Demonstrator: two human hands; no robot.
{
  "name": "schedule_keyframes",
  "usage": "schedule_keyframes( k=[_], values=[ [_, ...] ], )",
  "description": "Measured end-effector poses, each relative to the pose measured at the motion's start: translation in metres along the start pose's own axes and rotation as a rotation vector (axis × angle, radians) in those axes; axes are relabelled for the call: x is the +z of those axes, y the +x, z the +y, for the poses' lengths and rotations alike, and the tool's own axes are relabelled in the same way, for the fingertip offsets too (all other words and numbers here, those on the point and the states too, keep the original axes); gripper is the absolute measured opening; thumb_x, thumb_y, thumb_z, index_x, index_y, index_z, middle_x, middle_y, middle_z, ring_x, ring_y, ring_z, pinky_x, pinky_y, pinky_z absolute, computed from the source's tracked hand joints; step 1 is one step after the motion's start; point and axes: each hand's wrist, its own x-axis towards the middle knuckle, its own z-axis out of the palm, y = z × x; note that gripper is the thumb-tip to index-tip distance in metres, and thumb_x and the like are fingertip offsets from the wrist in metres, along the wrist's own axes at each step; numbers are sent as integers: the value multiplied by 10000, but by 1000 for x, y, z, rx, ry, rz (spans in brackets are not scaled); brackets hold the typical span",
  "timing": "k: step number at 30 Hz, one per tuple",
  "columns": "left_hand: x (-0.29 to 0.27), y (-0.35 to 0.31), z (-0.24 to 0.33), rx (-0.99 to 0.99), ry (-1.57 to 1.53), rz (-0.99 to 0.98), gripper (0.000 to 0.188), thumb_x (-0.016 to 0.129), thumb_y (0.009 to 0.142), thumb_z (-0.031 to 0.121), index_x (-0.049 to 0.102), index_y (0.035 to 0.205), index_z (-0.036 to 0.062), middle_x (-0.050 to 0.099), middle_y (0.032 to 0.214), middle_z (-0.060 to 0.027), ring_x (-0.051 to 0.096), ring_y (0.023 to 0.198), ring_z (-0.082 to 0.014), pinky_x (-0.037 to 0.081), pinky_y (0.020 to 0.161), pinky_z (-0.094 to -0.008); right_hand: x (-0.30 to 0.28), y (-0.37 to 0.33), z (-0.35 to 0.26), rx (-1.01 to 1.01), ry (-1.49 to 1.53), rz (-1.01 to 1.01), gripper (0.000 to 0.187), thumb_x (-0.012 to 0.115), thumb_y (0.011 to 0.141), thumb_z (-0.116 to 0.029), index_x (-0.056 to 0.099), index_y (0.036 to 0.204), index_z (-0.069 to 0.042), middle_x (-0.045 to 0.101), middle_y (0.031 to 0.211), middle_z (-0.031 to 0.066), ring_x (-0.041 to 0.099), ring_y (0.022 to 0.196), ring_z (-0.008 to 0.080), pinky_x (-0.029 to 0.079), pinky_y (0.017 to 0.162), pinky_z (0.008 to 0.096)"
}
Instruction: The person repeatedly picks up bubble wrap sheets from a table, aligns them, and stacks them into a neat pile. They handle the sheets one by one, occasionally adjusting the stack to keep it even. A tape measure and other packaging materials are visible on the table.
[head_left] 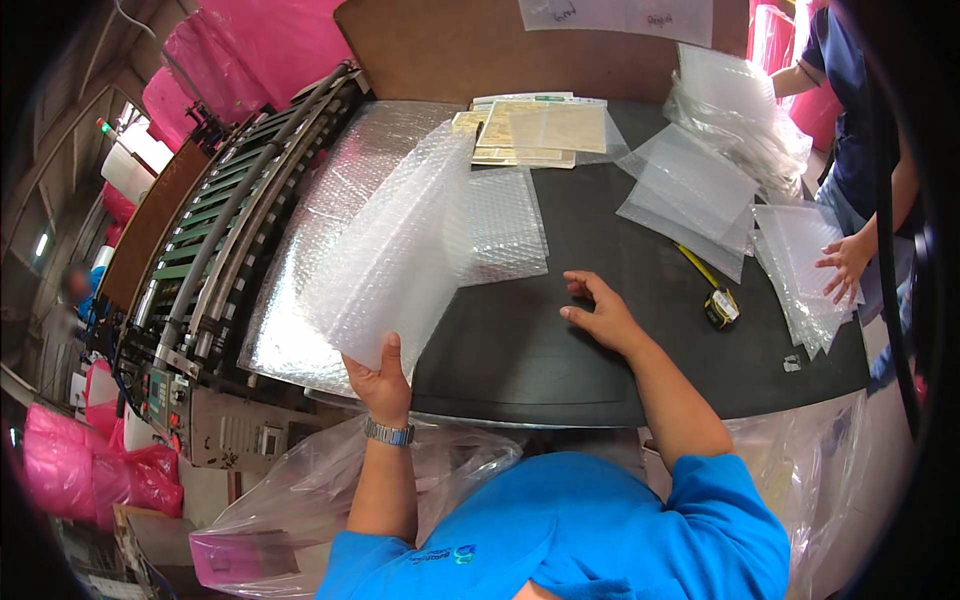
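My left hand, with a metal watch on its wrist, grips the near edge of a stack of clear bubble wrap sheets, thumb on top and fingers underneath. The stack is lifted at a slant, its far end rising away from me. Beneath it lies a wide shiny bubble wrap sheet on the table's left side. A smaller bubble wrap piece lies flat just right of the stack. My right hand hovers over the black tabletop, fingers loosely bent and apart, holding nothing.
A roller conveyor machine borders the table's left. Papers lie at the back. Toward the right are loose clear bags, a yellow tape measure and a bag pile. A co-worker's hand rests on clear bags at the right edge.
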Motion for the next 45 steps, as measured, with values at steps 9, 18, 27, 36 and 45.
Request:
schedule_keyframes(
  k=[9,18,27,36,45],
  values=[
    [-4,-6,8,-123,-85,-74,421,645,746,35,451,1115,-26,545,1011,-81,515,905,-171,407,799,-286,-9,1,-45,-169,209,153,347,604,761,-120,525,1091,-43,525,1063,102,491,1023,217,372,890,301],
    [-41,-24,-9,-51,118,-316,307,663,721,55,548,998,-12,589,958,-104,548,869,-180,431,751,-309,-51,9,-171,-450,-132,90,161,545,802,-137,590,883,-5,578,823,96,552,760,170,429,674,277],
    [-42,-10,9,135,182,-510,405,729,618,106,534,963,20,582,904,-121,577,809,-224,454,683,-304,-56,16,-156,-368,-359,-36,225,594,790,-176,589,943,-11,548,945,38,506,846,117,405,737,263],
    [-25,-4,27,259,280,-654,372,712,611,61,543,942,39,578,920,-138,579,815,-263,464,687,-318,-31,24,-131,-172,830,-327,299,629,757,-121,523,1019,-20,547,976,59,507,935,144,393,818,285],
    [-27,-4,25,-164,-34,-558,378,687,665,20,528,1006,-5,582,943,-90,569,831,-174,456,699,-289,-18,22,-129,-23,1072,-325,201,577,780,-53,550,974,-8,550,819,38,517,750,116,412,710,236]
  ],
)
